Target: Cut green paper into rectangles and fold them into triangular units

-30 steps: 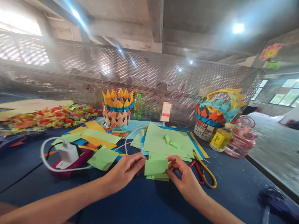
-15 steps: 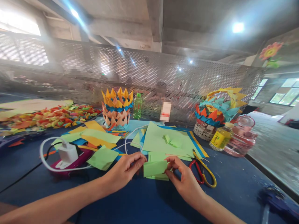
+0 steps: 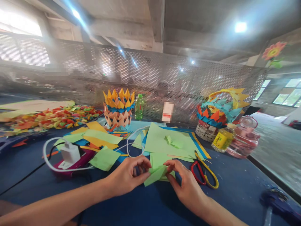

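Between my hands is a small piece of light green paper [image 3: 155, 176], folded and tilted, its left end dipping toward me. My right hand [image 3: 189, 186] pinches its right end between thumb and fingers. At the upper left edge, the thumb and forefinger of my left hand [image 3: 128, 175] close on the paper. Beneath it lie several green paper pieces [image 3: 158, 158]. Just beyond, a large green sheet [image 3: 154, 138] carries two small folded green pieces [image 3: 172, 142]. Scissors [image 3: 205, 172] with red and yellow handles rest to the right of my right hand.
A purple power strip [image 3: 77, 161] with a white charger [image 3: 70, 153] and looping cable stands left, near loose paper sheets [image 3: 103, 138]. Folded-paper baskets [image 3: 118, 108], a green bottle [image 3: 139, 106], a yellow-labelled bottle [image 3: 223, 138] and a pink jug [image 3: 243, 141] stand farther back. A glue gun [image 3: 277, 201] lies lower right.
The green paper, held flat-on before, is now tilted and folded over. My left hand has shifted right and its fingers have moved onto the paper's upper edge.
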Tool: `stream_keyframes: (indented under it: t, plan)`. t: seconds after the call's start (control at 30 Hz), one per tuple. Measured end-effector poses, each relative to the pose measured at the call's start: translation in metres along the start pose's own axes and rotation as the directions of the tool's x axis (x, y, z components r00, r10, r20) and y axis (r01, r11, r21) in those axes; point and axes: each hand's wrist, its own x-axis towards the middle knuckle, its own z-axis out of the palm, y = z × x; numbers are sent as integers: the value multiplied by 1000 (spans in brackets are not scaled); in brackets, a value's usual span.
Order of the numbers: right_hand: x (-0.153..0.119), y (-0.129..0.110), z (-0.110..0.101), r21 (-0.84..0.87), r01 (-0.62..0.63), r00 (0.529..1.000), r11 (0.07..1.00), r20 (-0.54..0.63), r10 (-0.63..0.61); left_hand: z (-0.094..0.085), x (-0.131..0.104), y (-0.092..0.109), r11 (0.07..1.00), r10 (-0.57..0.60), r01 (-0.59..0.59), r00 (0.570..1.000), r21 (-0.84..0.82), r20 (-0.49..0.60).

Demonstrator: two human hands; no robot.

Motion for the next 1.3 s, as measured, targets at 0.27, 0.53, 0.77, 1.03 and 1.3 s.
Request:
stream_keyframes:
  t: [0.27,0.53,0.77,1.03,1.3]
  plan:
    - [-5,-6,3,-100,148,989,984,20,-146,8,-3,-4,996,34,-24,993,-84,109]
    - [-7,-29,1,-371,541,839,755,180,-513,13,-7,-7,990,92,-77,988,-118,122]
    - [-6,-27,2,-369,613,783,699,161,-601,14,-7,-8,996,72,-65,989,-61,126]
    - [0,-13,1,-393,542,835,743,153,-528,9,-15,-4,873,305,-297,951,386,42]
    - [4,-11,0,-342,499,865,797,258,-431,15,-26,-1,601,547,-597,792,531,272]
